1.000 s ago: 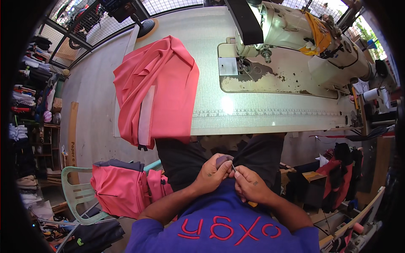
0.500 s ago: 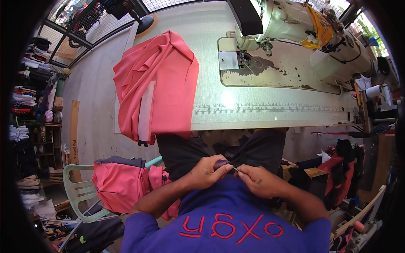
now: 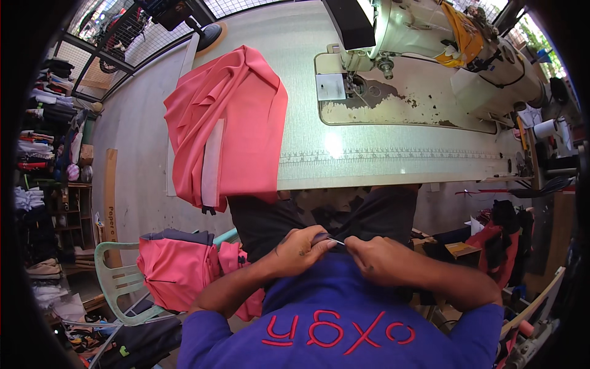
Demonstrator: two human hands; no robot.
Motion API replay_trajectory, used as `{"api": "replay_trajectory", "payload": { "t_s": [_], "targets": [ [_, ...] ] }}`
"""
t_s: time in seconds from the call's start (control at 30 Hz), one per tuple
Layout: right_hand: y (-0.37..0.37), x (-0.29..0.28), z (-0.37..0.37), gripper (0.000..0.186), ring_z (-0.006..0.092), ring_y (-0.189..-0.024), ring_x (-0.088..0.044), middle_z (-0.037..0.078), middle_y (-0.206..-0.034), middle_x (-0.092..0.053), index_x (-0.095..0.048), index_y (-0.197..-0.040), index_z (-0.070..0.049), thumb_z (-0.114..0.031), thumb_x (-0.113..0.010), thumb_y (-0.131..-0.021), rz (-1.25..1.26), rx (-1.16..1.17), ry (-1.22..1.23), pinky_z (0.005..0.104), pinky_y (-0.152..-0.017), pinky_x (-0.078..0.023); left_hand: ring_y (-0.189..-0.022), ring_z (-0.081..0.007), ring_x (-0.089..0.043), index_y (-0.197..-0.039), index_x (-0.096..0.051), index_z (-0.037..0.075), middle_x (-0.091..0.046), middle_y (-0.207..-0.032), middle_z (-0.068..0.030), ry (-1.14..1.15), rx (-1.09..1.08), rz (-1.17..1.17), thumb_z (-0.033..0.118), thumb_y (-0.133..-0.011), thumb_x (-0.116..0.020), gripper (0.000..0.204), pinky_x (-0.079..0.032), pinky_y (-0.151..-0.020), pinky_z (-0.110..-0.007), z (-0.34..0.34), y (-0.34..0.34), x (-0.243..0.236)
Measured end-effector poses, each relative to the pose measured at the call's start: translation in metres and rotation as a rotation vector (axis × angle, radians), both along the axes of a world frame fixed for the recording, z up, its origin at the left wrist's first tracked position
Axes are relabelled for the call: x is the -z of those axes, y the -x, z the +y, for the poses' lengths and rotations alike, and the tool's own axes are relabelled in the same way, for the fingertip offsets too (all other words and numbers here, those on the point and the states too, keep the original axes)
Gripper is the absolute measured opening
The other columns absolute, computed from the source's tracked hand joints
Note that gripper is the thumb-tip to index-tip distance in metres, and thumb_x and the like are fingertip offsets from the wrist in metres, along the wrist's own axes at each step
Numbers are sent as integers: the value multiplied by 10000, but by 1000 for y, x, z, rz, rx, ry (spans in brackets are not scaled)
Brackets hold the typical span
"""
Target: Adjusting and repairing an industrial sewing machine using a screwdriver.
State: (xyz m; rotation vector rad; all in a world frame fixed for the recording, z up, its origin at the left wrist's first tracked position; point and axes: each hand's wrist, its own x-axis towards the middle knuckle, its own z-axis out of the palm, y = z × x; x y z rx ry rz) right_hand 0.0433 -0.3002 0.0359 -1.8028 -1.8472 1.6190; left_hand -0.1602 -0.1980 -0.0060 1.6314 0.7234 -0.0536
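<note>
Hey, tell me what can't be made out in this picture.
In the head view:
Thin metal tool: one end is hidden inside the right hand.
Small dark piece: partly covered by the left hand; full shape unclear.
Sewing machine: top cut off by the upper edge.
Green chair: seat hidden by pink cloth.

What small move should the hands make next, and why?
Probably firm up the left hand on the small dark piece before shifting the thin rod: the right hand grips that rod, and it reaches across to the piece.
</note>
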Motion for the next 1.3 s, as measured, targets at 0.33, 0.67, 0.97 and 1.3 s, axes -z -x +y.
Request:
{"api": "replay_trajectory", "payload": {
  "t_s": [0.33,0.67,0.97,1.3],
  "targets": [
    [47,35,-9,189,129,-450,-438,43,-577,-452,-480,-985,-54,-208,-388,-1042,587,728,59,314,-432,-398,-603,-97,-562,-987,-561,9,-606,-693,-44,-148,-379,-195,186,-999,-542,179,-467,-562,-272,-19,-19,11],
    [49,30,0,228,101,-435,-351,7,-569,-354,-407,-969,-93,-287,-323,-1057,1033,945,331,276,-404,-381,-696,-250,-610,-1049,-520,13,-610,-797,-122,-341,-508,-228,227,-1036,-427,234,-489,-654,-360,-31,-35,30],
    [12,21,-1,216,416,-715,-633,232,-723,-616,-497,-974,-23,-227,-430,-997,188,394,-65,509,-657,-463,-643,-124,-556,-1079,-502,12,-587,-746,-52,-225,-25,-96,144,-998,-512,155,-469,-606,-282,4,-5,1],
    [-10,-16,28,114,362,-638,-668,171,-674,-654,-543,-933,-74,-162,-516,-866,-266,-388,-266,489,-519,-490,-679,-199,-626,-1128,-520,16,-624,-739,-110,34,434,40,169,-961,-596,238,-483,-623,-330,40,4,-26]
  ]
}}
